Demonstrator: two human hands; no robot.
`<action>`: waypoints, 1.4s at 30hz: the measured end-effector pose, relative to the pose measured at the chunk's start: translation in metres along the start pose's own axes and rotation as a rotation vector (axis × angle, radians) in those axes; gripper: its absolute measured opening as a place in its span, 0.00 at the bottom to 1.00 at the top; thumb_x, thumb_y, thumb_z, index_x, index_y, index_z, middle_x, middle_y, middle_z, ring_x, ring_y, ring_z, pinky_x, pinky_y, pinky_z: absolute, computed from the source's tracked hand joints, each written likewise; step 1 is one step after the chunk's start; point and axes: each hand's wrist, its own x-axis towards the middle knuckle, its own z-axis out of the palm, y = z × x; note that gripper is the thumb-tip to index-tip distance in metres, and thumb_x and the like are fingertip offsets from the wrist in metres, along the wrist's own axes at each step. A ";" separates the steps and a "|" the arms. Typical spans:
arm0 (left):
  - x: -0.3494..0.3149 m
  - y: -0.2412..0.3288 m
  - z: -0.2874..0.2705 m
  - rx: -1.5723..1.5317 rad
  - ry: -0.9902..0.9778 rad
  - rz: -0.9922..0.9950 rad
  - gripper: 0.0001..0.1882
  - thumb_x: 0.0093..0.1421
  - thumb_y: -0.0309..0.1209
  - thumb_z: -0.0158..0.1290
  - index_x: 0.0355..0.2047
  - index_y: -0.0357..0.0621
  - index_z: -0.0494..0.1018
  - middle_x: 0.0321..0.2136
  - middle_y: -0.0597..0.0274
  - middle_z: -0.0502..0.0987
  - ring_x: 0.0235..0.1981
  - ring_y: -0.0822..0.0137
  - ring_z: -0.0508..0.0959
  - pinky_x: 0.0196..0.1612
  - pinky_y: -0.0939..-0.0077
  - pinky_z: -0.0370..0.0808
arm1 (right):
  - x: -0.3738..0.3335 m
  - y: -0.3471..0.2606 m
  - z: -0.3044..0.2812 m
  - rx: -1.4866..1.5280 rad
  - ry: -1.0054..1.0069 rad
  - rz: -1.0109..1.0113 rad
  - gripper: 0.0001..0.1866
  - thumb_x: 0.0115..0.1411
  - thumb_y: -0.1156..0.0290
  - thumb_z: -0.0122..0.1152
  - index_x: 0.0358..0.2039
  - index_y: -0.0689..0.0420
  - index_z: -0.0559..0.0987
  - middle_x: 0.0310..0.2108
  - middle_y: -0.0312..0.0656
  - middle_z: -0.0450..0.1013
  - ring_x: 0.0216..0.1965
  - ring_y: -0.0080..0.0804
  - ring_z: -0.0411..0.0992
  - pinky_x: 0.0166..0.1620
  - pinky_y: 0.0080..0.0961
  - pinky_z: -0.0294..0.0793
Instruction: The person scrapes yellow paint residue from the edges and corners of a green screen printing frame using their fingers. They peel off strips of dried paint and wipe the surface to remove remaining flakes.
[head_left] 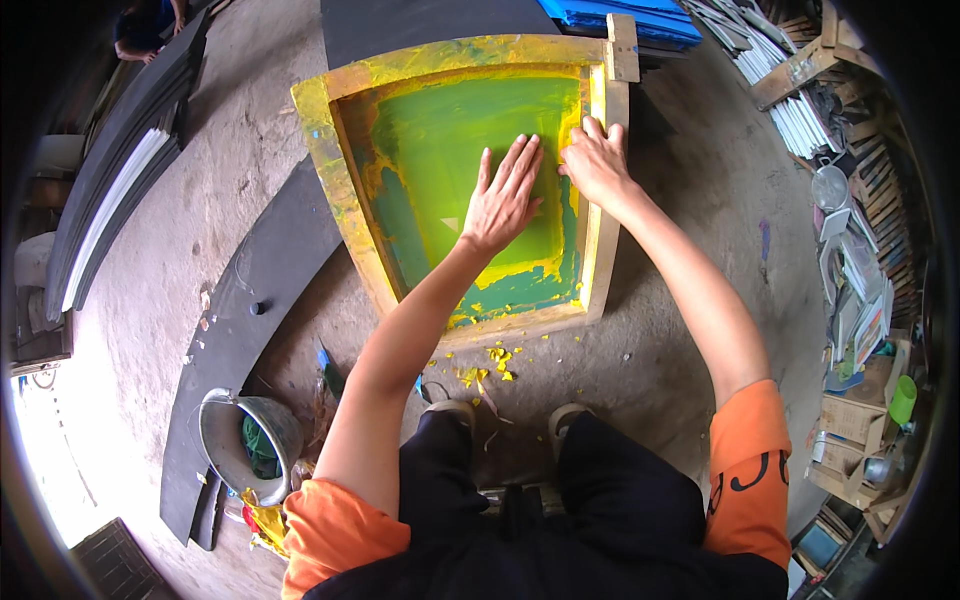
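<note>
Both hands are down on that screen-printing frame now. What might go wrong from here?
1. The left hand lies flat on the green mesh; hard pressure might stretch or tear it.
2. The right hand sits on the yellow-stained wooden frame edge, where wet ink could smear onto skin or let the grip slip.
3. Yellow scraps lie near the shoes and may get trodden around.

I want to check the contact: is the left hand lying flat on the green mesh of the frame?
Yes, the left hand lies palm down with spread fingers on the green mesh.

head view, looking steeply down, close
</note>
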 end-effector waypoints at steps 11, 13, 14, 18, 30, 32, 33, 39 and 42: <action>0.035 0.020 0.009 0.008 0.093 -0.222 0.55 0.43 0.53 0.60 0.65 0.44 0.44 0.67 0.63 0.46 0.68 0.69 0.44 0.66 0.45 0.38 | -0.011 0.016 0.012 0.058 0.143 -0.182 0.08 0.52 0.67 0.58 0.24 0.57 0.80 0.35 0.37 0.69 0.47 0.34 0.62 0.46 0.42 0.52; 0.035 0.020 0.009 -0.018 0.104 -0.220 0.55 0.43 0.52 0.60 0.65 0.44 0.44 0.67 0.64 0.46 0.68 0.69 0.45 0.66 0.45 0.37 | -0.013 0.019 0.017 0.043 0.215 -0.211 0.08 0.51 0.66 0.59 0.23 0.57 0.80 0.34 0.37 0.69 0.46 0.33 0.63 0.46 0.42 0.52; 0.035 0.019 0.009 -0.022 0.104 -0.218 0.55 0.43 0.52 0.60 0.66 0.44 0.44 0.67 0.64 0.46 0.68 0.68 0.45 0.66 0.44 0.37 | -0.014 0.020 0.019 0.039 0.253 -0.227 0.07 0.50 0.66 0.59 0.23 0.56 0.79 0.34 0.37 0.68 0.45 0.33 0.63 0.46 0.41 0.53; 0.035 0.019 0.010 -0.035 0.120 -0.206 0.56 0.43 0.51 0.61 0.66 0.44 0.44 0.67 0.64 0.46 0.68 0.68 0.45 0.65 0.44 0.38 | -0.019 0.021 0.029 -0.007 0.400 -0.242 0.07 0.49 0.66 0.61 0.21 0.55 0.78 0.34 0.36 0.67 0.42 0.31 0.64 0.46 0.39 0.54; 0.036 0.021 0.008 -0.044 0.090 -0.223 0.56 0.43 0.51 0.61 0.66 0.44 0.44 0.66 0.63 0.46 0.68 0.68 0.45 0.65 0.44 0.37 | -0.023 0.013 0.034 -0.068 0.503 -0.153 0.07 0.49 0.69 0.62 0.27 0.57 0.76 0.44 0.37 0.68 0.44 0.26 0.67 0.54 0.42 0.52; 0.036 0.022 0.007 -0.031 0.081 -0.222 0.56 0.43 0.51 0.61 0.66 0.44 0.44 0.66 0.63 0.46 0.68 0.68 0.45 0.65 0.44 0.37 | -0.023 0.016 0.029 0.005 0.486 -0.167 0.07 0.50 0.70 0.61 0.28 0.58 0.76 0.44 0.37 0.69 0.43 0.26 0.68 0.54 0.41 0.53; 0.037 0.022 0.007 -0.024 0.077 -0.220 0.56 0.44 0.52 0.61 0.66 0.44 0.44 0.66 0.63 0.46 0.68 0.68 0.45 0.65 0.44 0.37 | -0.023 0.021 0.027 0.060 0.479 -0.179 0.07 0.50 0.70 0.61 0.28 0.59 0.76 0.44 0.37 0.70 0.43 0.26 0.68 0.54 0.40 0.53; 0.037 0.020 0.004 -0.027 0.019 -0.208 0.54 0.48 0.52 0.58 0.66 0.44 0.40 0.67 0.60 0.42 0.68 0.64 0.43 0.65 0.41 0.36 | -0.023 0.032 0.004 0.148 0.301 -0.228 0.07 0.54 0.70 0.57 0.31 0.60 0.75 0.46 0.37 0.70 0.44 0.30 0.69 0.54 0.37 0.56; 0.036 0.021 0.003 -0.085 0.050 -0.202 0.51 0.50 0.49 0.57 0.66 0.45 0.42 0.67 0.61 0.42 0.68 0.65 0.43 0.65 0.42 0.38 | -0.023 0.034 -0.001 0.153 0.252 -0.229 0.10 0.57 0.67 0.56 0.33 0.61 0.75 0.47 0.41 0.69 0.46 0.32 0.69 0.54 0.38 0.58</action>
